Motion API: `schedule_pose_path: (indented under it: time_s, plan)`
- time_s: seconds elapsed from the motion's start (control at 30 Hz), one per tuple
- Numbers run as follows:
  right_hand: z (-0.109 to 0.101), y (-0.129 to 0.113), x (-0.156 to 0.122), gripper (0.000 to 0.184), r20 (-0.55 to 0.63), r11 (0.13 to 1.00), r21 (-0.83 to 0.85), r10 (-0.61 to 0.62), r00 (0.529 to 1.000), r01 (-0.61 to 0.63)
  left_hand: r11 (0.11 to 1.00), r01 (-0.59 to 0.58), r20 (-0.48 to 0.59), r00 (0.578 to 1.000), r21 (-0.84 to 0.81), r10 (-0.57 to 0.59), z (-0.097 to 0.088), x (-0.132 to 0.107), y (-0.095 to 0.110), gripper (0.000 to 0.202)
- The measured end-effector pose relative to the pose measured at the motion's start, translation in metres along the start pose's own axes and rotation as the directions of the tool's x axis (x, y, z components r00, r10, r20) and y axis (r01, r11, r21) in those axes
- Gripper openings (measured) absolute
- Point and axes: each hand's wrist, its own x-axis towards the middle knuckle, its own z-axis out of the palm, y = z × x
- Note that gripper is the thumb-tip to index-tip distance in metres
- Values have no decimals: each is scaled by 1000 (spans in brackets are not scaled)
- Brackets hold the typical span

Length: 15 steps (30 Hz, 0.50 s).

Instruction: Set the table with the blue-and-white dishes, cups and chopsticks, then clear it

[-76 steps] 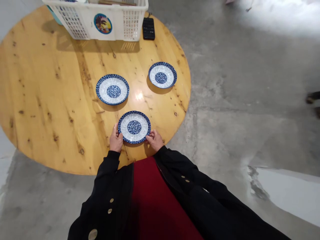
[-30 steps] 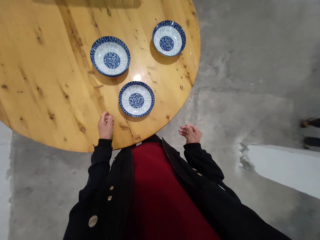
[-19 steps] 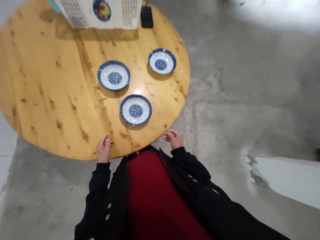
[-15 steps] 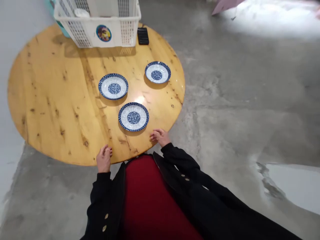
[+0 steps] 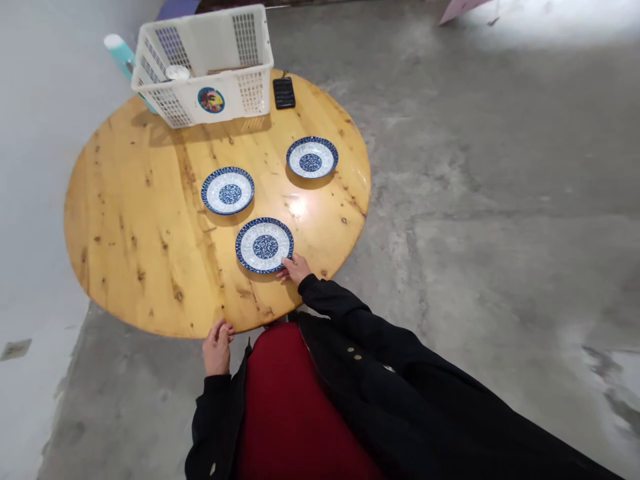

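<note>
At the near side of the round wooden table (image 5: 150, 280), the right hand (image 5: 297, 268) had just reached the near plate (image 5: 265, 247); half a second earlier it was apart from the plate, by the table edge. Thumb now lay over the rim at the plate's near right, other fingers just outside and lower; could not tell if this was a firm pinch or only a touch. Left hand (image 5: 217, 349) was down at the table edge, fingers loosely curled, holding nothing, well apart from the plate. So contact was one-sided, unlike 2.5 s before, when both hands were on it. Near plate sat flat, face up, nearest of the three to the person. View had also tipped up, so more of the far side showed. Left plate (image 5: 228, 191) was close beyond the near plate, not touching; far plate (image 5: 312, 158) stood farther off to the right. Those two hemmed the near plate on its far side; no object showed between it and the body. White basket (image 5: 235, 97) took up the far end, with a white round item (image 5: 177, 72) inside, a teal bottle (image 5: 119, 50) at its left and a flat black item (image 5: 284, 93) just beside its right end.
</note>
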Motion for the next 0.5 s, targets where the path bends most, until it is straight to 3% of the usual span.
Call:
schedule_pose_path:
  time_s: [0.5]
  plan:
    - [3, -3, 9, 17, 16, 1000, 12, -14, 1000, 13, 1000, -21, -25, 999, -6, 21, 5, -6, 4, 50]
